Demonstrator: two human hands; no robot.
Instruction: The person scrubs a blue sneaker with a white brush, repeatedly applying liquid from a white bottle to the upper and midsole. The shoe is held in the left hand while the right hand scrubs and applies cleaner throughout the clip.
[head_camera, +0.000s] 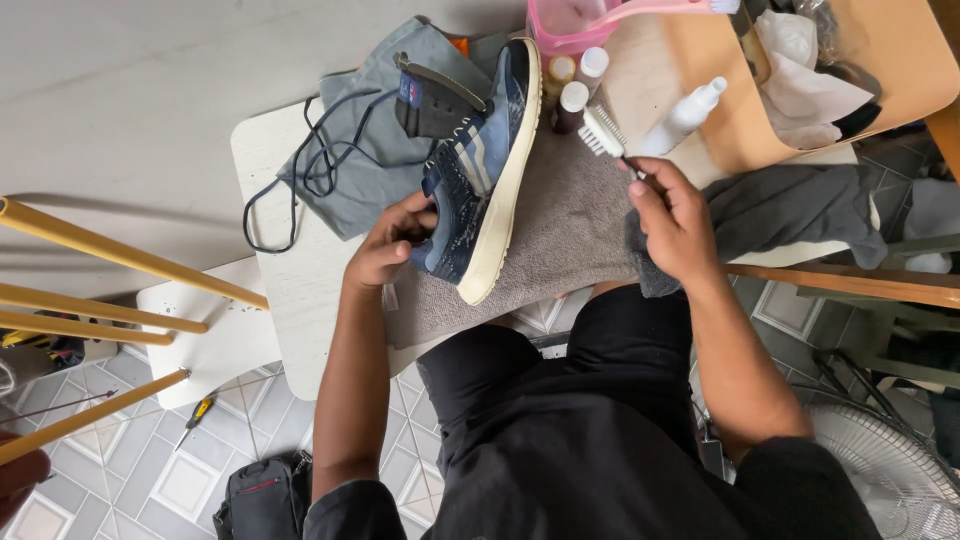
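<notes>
A blue sneaker (478, 170) with a cream sole lies on its side on a grey-brown towel (560, 225) spread over a small white table (290, 270). My left hand (388, 243) grips the shoe's upper at its opening. My right hand (672, 215) holds a small brush (603, 132) with white bristles by its handle, just right of the sole and not touching it. Under that hand lies a dark grey cloth (790, 210).
Black laces (320, 160) and a grey cloth (385, 130) lie at the table's back left. Small bottles (575, 85), a white spray bottle (688, 115), a pink tub (570, 25) and a tan tray (900, 60) stand behind. Yellow rods (100, 250) at left, fan (890, 470) at lower right.
</notes>
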